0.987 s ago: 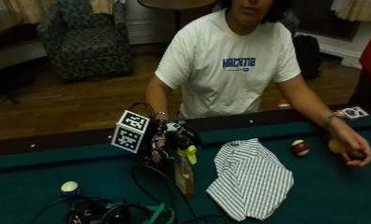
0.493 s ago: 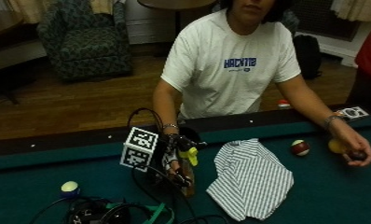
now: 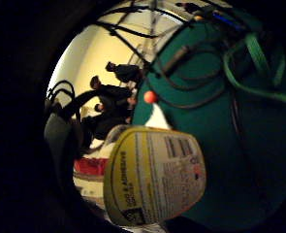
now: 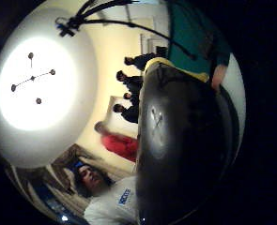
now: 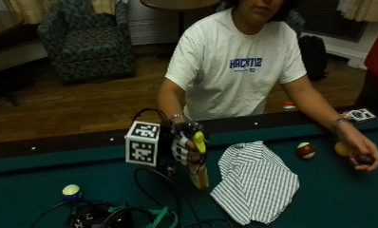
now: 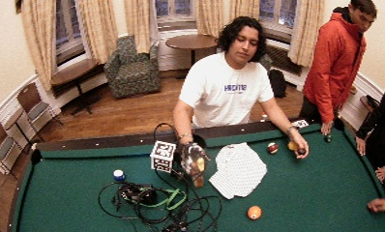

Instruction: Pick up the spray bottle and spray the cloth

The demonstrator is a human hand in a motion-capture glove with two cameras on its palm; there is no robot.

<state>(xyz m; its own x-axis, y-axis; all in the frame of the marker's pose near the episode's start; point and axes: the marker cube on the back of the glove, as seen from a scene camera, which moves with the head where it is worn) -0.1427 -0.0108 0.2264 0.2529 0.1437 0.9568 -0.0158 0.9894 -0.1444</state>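
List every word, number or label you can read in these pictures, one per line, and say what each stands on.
"HACK 112": on the person's white T-shirt, as best it reads.
Small print on the spray bottle label: too blurred to read.
Billiard balls: no number legible.

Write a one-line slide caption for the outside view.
Gloved right hand grips the spray bottle upright beside the striped cloth on the green pool table.
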